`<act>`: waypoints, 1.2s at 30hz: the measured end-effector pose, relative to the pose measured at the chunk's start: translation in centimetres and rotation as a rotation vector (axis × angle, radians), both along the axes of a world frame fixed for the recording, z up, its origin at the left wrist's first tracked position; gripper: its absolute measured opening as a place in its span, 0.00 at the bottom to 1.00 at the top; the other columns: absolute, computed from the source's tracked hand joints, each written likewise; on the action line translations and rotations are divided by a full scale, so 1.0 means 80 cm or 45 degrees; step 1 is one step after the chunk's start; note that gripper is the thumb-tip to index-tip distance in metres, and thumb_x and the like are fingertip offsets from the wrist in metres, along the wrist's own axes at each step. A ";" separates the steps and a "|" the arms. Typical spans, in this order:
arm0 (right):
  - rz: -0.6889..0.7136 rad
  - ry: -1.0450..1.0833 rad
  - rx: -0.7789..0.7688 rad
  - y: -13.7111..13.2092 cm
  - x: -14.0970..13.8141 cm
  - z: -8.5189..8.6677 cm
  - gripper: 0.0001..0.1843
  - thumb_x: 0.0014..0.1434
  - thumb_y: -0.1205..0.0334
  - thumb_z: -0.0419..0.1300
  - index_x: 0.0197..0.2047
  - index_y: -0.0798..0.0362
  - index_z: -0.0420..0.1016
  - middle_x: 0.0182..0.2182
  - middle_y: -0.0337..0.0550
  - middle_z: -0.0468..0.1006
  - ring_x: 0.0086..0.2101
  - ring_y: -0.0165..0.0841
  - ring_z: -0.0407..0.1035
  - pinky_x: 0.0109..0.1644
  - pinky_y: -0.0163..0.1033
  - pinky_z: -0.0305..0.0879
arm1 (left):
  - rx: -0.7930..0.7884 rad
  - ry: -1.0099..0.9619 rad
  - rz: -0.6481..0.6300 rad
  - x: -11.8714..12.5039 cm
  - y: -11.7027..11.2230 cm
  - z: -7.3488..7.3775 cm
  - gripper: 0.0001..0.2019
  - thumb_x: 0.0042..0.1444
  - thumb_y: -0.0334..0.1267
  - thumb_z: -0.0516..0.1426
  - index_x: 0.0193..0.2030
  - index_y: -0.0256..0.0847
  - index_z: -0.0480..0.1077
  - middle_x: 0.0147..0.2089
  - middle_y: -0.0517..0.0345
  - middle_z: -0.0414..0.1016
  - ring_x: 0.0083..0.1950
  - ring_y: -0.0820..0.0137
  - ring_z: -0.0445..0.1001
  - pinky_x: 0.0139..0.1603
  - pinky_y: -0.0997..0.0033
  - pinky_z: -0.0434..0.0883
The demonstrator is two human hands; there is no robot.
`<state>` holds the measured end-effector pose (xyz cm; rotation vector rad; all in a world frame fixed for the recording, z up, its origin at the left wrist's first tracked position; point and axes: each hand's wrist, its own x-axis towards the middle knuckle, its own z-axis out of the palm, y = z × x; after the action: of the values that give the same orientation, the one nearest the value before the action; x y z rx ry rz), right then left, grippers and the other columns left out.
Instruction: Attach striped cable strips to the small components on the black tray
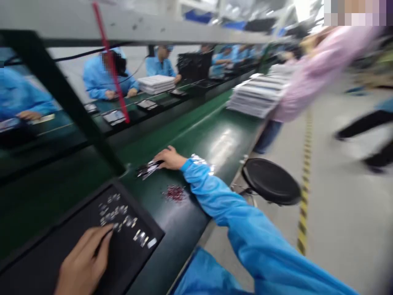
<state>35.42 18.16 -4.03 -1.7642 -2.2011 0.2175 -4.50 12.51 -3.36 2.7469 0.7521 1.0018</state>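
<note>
My left hand [86,260] is over a black tray [70,233], thumb and forefinger pinched together at a cluster of small shiny metal pieces [121,213]. What sits between those fingertips, if anything, is too small to make out. My right arm reaches across the green bench, and my right hand [171,159] has its fingers closed down on a small bundle of black and silver strips [147,169]. Blur hides the exact kind of these strips. Nearer to me than that hand lies a scatter of tiny dark red pieces [175,193] on the bench.
A green bench [211,137] runs away from me, with a tall white stack [258,94] on it. A dark slanted post [70,102] rises near the tray. A round black stool [272,180] stands at right. Several people in blue work opposite; one in pink leans in.
</note>
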 end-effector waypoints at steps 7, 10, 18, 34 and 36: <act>-0.013 0.107 0.104 0.001 0.021 -0.033 0.16 0.65 0.57 0.58 0.55 0.46 0.77 0.55 0.50 0.78 0.56 0.49 0.67 0.65 0.69 0.41 | -0.187 0.047 0.217 0.012 -0.030 0.012 0.10 0.66 0.30 0.55 0.51 0.43 0.73 0.44 0.54 0.76 0.45 0.68 0.77 0.50 0.69 0.74; -0.011 0.072 0.121 -0.002 0.020 -0.031 0.14 0.66 0.59 0.56 0.49 0.49 0.81 0.48 0.49 0.81 0.52 0.46 0.70 0.64 0.60 0.49 | -0.194 0.040 0.214 0.011 -0.032 0.010 0.10 0.66 0.30 0.55 0.51 0.43 0.73 0.44 0.53 0.76 0.45 0.68 0.77 0.48 0.69 0.74; 0.103 -0.013 0.010 0.001 0.003 -0.032 0.06 0.60 0.62 0.61 0.36 0.50 0.81 0.39 0.44 0.83 0.43 0.41 0.72 0.53 0.45 0.59 | -0.227 0.043 0.227 0.008 -0.035 0.009 0.10 0.66 0.31 0.55 0.50 0.43 0.74 0.44 0.54 0.76 0.44 0.68 0.77 0.47 0.69 0.74; 0.112 -0.008 0.020 -0.009 0.004 -0.033 0.12 0.66 0.63 0.48 0.36 0.52 0.71 0.37 0.47 0.79 0.41 0.40 0.71 0.53 0.46 0.57 | -0.244 -0.004 0.252 0.012 -0.037 0.013 0.09 0.66 0.31 0.55 0.48 0.42 0.74 0.42 0.53 0.76 0.43 0.67 0.77 0.46 0.67 0.75; 0.118 0.005 0.033 -0.011 0.005 -0.030 0.13 0.67 0.62 0.46 0.38 0.51 0.71 0.36 0.47 0.79 0.40 0.40 0.71 0.55 0.47 0.57 | -0.258 -0.043 0.270 0.012 -0.038 0.015 0.08 0.66 0.31 0.55 0.47 0.42 0.74 0.42 0.53 0.76 0.43 0.68 0.77 0.46 0.67 0.75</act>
<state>35.84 17.27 -6.47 -1.6489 -2.2749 0.2117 -3.52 9.50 -2.18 2.5115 1.0931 0.9468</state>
